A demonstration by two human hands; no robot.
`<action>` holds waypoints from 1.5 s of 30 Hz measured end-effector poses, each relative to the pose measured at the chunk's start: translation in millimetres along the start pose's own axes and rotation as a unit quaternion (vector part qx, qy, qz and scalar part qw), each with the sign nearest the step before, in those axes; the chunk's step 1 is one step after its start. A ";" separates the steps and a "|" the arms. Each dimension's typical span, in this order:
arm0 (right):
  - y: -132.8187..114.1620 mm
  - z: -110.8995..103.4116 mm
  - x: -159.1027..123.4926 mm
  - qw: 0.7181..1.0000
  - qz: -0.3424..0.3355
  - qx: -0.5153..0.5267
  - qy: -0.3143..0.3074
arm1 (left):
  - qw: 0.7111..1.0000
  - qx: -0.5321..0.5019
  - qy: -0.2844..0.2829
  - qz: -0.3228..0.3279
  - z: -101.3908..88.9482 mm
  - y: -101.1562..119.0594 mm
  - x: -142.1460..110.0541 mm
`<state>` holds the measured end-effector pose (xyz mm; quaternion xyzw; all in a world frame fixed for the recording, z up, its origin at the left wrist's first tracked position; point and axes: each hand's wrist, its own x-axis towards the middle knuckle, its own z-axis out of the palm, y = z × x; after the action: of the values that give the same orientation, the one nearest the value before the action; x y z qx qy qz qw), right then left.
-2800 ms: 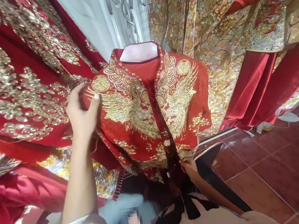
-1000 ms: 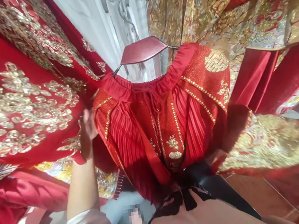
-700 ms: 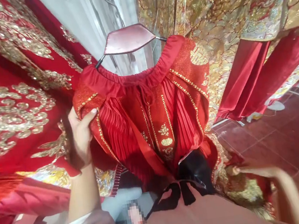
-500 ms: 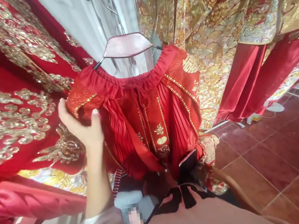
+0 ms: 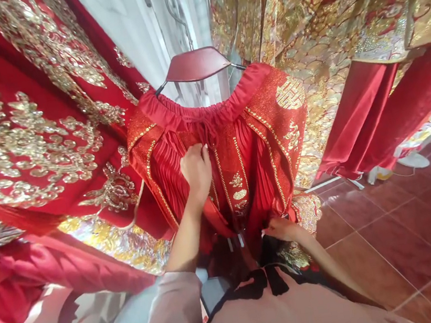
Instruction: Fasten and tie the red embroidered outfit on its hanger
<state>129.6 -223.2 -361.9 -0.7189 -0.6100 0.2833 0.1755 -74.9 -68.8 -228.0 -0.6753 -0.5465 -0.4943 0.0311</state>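
On its hanger (image 5: pixel 195 63), red pleated gold-trimmed skirt (image 5: pixel 252 140); left hand (image 5: pixel 196 170) grip pinches pleats, right hand (image 5: pixel 283 227) grip unclear.

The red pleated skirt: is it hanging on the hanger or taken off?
Hanging: the red pleated skirt has its waistband stretched over the hanger.

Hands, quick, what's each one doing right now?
Left hand: closed on the front of the red pleated skirt.
Right hand: at the skirt's lower edge; grip cannot be told.
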 end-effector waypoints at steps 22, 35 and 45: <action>-208.6 -141.6 91.8 0.787 -0.455 -0.222 0.352 | 0.850 0.124 -0.503 0.091 14.6 -47.1 -135.9; -178.0 -189.6 107.2 0.824 -0.523 -0.087 0.201 | 0.938 -0.017 -0.124 0.323 -59.3 21.6 54.4; -205.8 -156.7 77.6 0.825 -0.478 -0.081 0.291 | 0.964 -0.072 -0.118 0.228 -66.0 11.6 53.5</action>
<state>74.3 -92.8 -131.9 -0.3985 -0.8182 -0.1088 0.4000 -112.4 -74.0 -151.0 -0.8356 -0.3410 -0.4296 0.0293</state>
